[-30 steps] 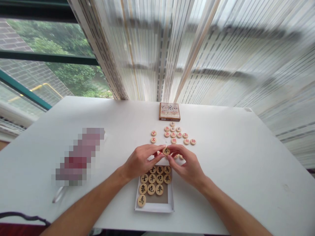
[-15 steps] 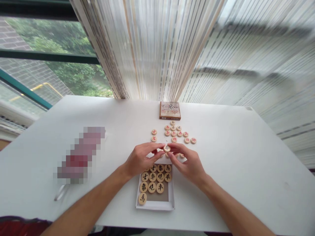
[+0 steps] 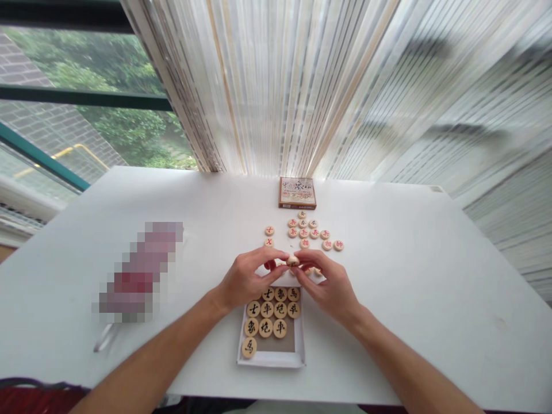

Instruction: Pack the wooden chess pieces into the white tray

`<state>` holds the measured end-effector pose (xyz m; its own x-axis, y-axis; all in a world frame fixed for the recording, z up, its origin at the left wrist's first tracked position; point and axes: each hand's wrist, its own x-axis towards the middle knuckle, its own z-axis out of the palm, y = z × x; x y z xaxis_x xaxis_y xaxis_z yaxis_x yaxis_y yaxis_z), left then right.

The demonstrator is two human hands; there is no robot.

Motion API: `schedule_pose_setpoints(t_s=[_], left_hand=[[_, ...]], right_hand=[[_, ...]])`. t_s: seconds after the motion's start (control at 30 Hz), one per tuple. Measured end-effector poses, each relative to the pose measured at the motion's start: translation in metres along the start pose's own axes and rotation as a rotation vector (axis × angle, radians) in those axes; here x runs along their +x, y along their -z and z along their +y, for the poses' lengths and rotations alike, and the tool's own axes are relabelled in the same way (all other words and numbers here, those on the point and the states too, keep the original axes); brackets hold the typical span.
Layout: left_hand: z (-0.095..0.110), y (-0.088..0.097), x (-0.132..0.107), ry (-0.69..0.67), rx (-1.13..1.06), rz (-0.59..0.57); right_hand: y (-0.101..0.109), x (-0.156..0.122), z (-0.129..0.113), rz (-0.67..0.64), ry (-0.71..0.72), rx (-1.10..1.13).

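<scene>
2 hands [image 3: 245,279] [image 3: 332,287] pinch 1 pc [image 3: 292,260]; 10 black pcs [image 3: 267,310] in tray [image 3: 271,359].

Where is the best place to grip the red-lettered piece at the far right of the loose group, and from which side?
Probably by its round edge, from above: the piece lies flat on the white table, its right side free, a neighbouring piece close on its left.
</scene>
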<state>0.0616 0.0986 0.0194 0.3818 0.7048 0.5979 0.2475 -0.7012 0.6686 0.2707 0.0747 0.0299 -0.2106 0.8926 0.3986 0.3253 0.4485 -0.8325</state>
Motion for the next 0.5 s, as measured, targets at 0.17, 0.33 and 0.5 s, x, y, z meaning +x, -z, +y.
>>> schedule_pose_setpoints(t_s=[0.17,0.33,0.5], left_hand=[[-0.0005,-0.0006,0.0009,-0.037,-0.061,-0.027],[-0.0021,-0.0005,0.0004,-0.071,-0.031,-0.059],[-0.0025,-0.0001,-0.0004,-0.078,-0.014,-0.052]], right_hand=[[0.0017,0.0022,-0.0031,-0.019,0.100,0.010],[0.0019,0.0025,-0.0029,-0.017,0.134,-0.016],[0.0011,0.0010,-0.0041,-0.046,0.139,0.005]])
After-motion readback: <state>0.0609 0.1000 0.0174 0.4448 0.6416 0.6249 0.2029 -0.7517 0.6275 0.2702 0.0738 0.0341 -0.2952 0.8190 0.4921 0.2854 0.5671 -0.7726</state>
